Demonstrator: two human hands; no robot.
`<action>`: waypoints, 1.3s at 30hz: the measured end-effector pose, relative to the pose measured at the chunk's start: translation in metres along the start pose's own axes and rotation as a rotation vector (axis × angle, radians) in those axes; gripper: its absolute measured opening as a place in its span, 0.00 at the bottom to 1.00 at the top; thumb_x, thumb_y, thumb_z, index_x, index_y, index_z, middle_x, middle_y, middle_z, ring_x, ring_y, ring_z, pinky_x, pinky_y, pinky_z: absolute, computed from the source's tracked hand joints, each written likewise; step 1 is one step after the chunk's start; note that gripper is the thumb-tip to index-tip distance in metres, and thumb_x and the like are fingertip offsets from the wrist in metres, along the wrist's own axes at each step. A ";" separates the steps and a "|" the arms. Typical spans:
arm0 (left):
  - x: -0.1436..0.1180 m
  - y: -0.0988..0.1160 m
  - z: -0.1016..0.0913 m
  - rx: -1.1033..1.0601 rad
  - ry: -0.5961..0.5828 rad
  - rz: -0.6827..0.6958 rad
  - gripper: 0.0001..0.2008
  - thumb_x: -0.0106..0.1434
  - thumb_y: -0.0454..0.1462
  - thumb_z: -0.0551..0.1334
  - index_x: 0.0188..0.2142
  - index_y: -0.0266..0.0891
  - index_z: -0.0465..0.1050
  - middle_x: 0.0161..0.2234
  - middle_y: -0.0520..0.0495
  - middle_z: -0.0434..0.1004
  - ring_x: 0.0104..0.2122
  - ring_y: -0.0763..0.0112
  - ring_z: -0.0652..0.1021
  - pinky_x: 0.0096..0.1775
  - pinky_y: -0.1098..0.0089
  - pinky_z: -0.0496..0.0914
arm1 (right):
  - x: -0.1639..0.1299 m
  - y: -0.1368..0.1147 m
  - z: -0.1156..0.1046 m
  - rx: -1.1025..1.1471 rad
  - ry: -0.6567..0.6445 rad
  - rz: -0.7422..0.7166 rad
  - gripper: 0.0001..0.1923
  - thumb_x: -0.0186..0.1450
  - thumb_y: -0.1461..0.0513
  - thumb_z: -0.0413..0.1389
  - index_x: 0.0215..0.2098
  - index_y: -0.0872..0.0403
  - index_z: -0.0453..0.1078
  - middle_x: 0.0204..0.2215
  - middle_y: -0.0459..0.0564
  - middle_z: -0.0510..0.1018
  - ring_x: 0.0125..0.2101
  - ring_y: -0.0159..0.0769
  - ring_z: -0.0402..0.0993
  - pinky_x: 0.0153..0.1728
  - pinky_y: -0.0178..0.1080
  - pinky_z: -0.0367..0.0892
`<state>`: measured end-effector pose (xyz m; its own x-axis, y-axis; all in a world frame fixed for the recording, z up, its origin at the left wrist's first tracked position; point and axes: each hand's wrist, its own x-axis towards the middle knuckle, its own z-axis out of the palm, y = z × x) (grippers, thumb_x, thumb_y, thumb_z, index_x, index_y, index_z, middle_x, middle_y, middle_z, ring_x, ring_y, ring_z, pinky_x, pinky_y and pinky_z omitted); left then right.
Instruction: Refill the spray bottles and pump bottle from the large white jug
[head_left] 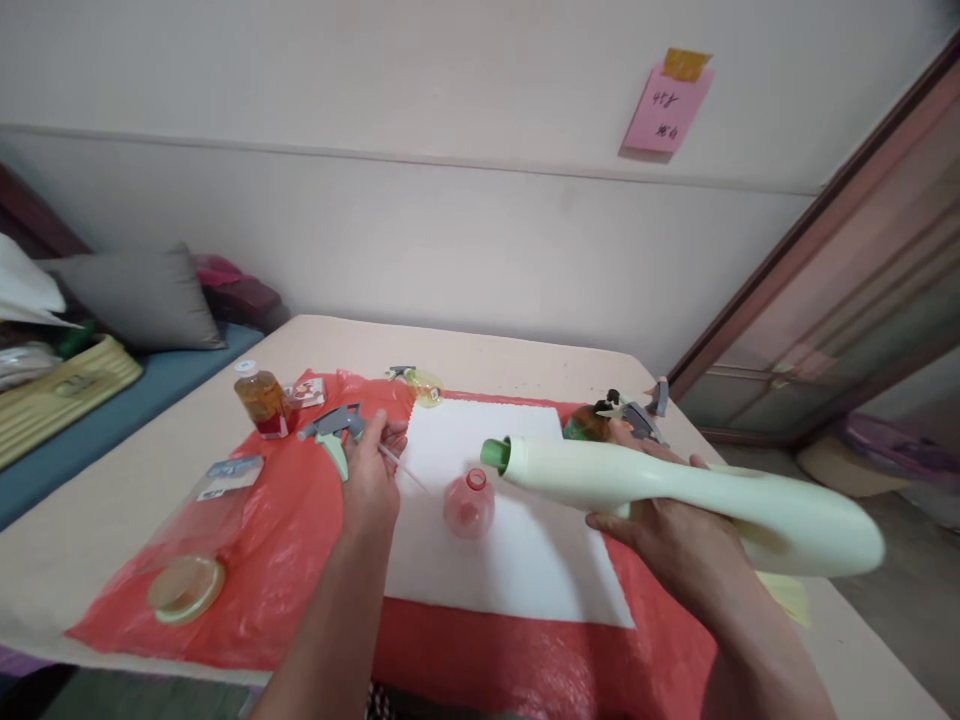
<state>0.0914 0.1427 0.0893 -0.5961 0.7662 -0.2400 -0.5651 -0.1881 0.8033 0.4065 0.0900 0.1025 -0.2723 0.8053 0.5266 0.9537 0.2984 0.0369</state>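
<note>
My left hand (370,485) is closed round a grey and pale-green spray trigger head (334,425), whose thin dip tube (401,465) points down to the right. My right hand (675,530) grips a large pale-green bottle (585,475) by its handle. That bottle lies nearly level in the air, its uncapped mouth with a green inner spout (494,455) facing left. Just below and left of the mouth, a small clear pink bottle (469,505) stands upright and open on a white sheet (442,575). The two bottles are apart.
Red plastic film (292,540) covers part of the table. On the left are an amber bottle (262,400), a clear package (217,500) and a round lid (186,588). A yellow spray bottle (426,388) lies behind; another sprayer (649,410) is at right.
</note>
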 end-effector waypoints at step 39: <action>-0.001 -0.006 0.005 0.064 -0.070 -0.012 0.23 0.59 0.57 0.66 0.33 0.40 0.69 0.31 0.47 0.79 0.35 0.65 0.82 0.41 0.64 0.74 | -0.024 -0.123 0.168 1.087 -0.265 0.587 0.58 0.43 0.60 0.72 0.69 0.49 0.54 0.66 0.63 0.67 0.63 0.62 0.68 0.62 0.64 0.64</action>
<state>0.0979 0.1463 0.0872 -0.5472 0.8095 -0.2126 -0.5329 -0.1412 0.8343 0.2746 0.1201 -0.0574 0.0178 0.9992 0.0362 0.3766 0.0269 -0.9260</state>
